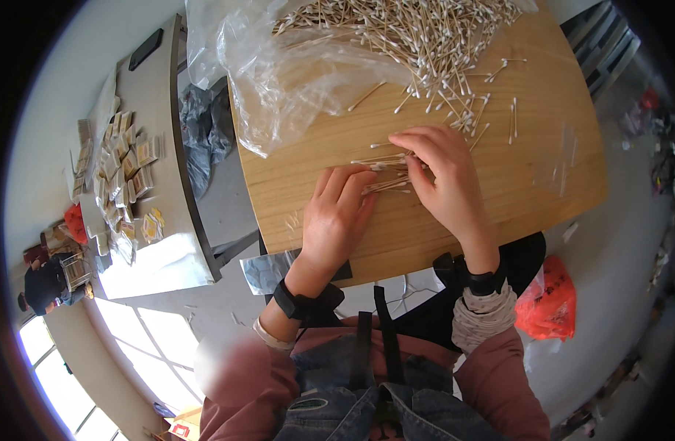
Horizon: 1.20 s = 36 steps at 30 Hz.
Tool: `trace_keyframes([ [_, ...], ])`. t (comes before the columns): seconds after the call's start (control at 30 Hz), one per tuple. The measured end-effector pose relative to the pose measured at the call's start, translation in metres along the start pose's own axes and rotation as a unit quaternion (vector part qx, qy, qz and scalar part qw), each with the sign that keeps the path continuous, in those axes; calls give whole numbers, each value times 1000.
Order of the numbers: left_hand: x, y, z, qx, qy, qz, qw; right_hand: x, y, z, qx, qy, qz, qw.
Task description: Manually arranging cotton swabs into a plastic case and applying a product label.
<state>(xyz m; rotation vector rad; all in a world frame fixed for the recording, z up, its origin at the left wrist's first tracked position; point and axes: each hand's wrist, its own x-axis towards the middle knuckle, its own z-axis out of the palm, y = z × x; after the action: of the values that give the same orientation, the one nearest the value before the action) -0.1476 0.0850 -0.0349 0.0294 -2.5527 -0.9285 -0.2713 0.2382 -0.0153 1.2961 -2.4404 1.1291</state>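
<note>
A loose bundle of wooden-stick cotton swabs (387,178) lies on the wooden table between my two hands. My left hand (337,209) is curled at the bundle's left end, its fingertips against the sticks. From the right, my right hand (446,176) closes around the other end with thumb and bent fingers; its palm hides part of the sticks. Just beyond my hands a large heap of the same swabs (433,37) spreads over the far part of the table, with a few strays at its near edge. A crumpled clear plastic bag (256,81) lies to its left.
A grey table (157,195) at left carries many small packs (120,165) and a black phone (146,49). A silvery packet (267,273) hangs at my table's near edge. On the floor at right stands a red plastic bag (549,301). Another person (47,283) sits far left.
</note>
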Motion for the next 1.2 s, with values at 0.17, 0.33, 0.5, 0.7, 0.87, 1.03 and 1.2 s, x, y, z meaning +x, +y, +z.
trace_keyframes([
  [0.17,-12,3,-18,20,10,-39,999,29,9,7,-90,-96,-35,991],
  [0.33,-36,-2,-44,45,-10,-116,992,37,0,17,-155,-219,-46,962],
  [0.5,-42,-2,-40,47,-36,-119,991,35,-4,19,-194,-196,-98,956],
  [0.7,-39,2,-31,31,-48,-150,987,28,12,18,-98,-165,-57,980],
  [0.87,-44,5,-33,23,7,-136,990,16,7,-16,55,-66,25,996],
  [1.03,-41,13,-30,30,-69,-8,997,-56,-4,-95,58,10,190,980],
  [1.2,-13,12,-20,59,-76,-8,995,-205,12,-187,-35,23,464,885],
])
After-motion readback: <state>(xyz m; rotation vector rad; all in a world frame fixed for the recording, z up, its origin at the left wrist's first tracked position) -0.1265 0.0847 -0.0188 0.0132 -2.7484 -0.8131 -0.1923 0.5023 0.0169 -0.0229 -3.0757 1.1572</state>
